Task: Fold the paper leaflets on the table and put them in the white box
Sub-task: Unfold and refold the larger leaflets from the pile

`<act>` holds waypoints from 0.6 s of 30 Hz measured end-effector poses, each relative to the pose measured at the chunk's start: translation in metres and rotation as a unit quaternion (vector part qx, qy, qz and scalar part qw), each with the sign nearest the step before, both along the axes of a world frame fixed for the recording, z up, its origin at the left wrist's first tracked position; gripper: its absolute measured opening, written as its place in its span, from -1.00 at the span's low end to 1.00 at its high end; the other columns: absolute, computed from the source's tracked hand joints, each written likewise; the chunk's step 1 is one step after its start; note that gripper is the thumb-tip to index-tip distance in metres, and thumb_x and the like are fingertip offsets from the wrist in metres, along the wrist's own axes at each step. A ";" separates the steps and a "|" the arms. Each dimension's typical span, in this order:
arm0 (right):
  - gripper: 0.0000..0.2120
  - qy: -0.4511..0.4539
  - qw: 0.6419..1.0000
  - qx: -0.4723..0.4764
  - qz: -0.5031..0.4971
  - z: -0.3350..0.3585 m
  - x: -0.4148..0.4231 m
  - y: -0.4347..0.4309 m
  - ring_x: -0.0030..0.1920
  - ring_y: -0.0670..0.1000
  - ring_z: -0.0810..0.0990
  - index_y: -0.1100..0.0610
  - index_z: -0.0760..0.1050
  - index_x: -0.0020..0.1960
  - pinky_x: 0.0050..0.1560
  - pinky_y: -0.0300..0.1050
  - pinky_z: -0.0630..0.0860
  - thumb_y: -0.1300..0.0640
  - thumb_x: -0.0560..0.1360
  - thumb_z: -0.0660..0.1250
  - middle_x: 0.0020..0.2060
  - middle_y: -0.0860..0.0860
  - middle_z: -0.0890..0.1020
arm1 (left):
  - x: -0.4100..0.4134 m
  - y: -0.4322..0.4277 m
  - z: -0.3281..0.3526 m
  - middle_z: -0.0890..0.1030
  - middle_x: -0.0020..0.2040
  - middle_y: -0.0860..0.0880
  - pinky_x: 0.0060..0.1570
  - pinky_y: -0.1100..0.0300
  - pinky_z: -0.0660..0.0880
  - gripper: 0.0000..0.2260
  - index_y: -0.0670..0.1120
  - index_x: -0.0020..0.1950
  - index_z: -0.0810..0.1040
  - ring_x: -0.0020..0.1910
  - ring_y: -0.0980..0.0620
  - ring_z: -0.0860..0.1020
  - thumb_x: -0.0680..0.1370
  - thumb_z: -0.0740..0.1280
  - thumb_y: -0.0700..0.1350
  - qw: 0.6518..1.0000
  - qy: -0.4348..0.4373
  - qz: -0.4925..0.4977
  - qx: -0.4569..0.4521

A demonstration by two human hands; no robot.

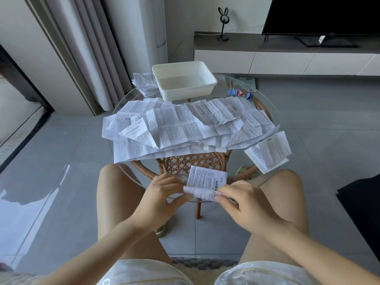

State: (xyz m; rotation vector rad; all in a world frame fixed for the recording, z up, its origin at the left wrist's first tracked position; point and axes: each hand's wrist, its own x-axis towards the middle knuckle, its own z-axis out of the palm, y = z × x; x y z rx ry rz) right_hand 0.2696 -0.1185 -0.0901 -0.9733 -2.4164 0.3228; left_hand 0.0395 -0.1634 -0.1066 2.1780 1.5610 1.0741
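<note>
folding looks barely begun, judging by the white box (184,81), which stands open at the far side of the glass table (265,112) with nothing visible inside it. between the box and the person lies a broad heap of unfolded leaflets (185,124), overlapping across most of the tabletop, so nearly all the work seems left to do. just left of the box, touching its side, sits a smaller stack of leaflets (145,84) that look folded, though whether they count as finished i cannot tell. well to the right of the heap, a loose leaflet (269,151) hangs over the table's edge. right of the box lie a few binder clips (239,92). on the near side of the heap, at the table's near rim, the left hand (162,197) and right hand (244,199) share one leaflet (206,183): each pinches an end of its lower edge between thumb and fingers, closed on the paper, with that edge turned up as if a crease is being made. this sheet is partly folded and not yet in the box.
</note>
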 end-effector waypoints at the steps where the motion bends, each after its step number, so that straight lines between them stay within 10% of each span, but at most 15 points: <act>1: -0.71 0.019 0.999 -0.022 -0.033 0.001 -0.002 0.003 -0.42 -0.08 0.33 0.11 0.45 -0.30 -0.44 -0.22 0.27 -0.04 0.51 0.20 -0.51 -0.15 0.34 | 0.003 0.002 0.001 0.50 -0.27 0.24 -0.13 0.40 0.35 -0.72 -0.08 -0.24 0.62 -0.21 0.25 0.40 0.51 0.31 0.08 0.999 -0.019 0.029 -0.002; 18: -0.63 -0.069 0.974 -0.086 -0.195 -0.001 -0.027 0.023 -0.49 0.05 0.22 0.16 0.20 -0.44 -0.51 -0.21 0.04 0.25 0.37 0.37 -0.51 -0.03 0.28 | 0.029 0.017 -0.006 0.56 -0.41 0.12 -0.30 0.22 0.41 -0.88 -0.07 -0.08 0.62 -0.41 0.08 0.46 0.41 0.39 -0.10 0.981 0.015 0.194 -0.010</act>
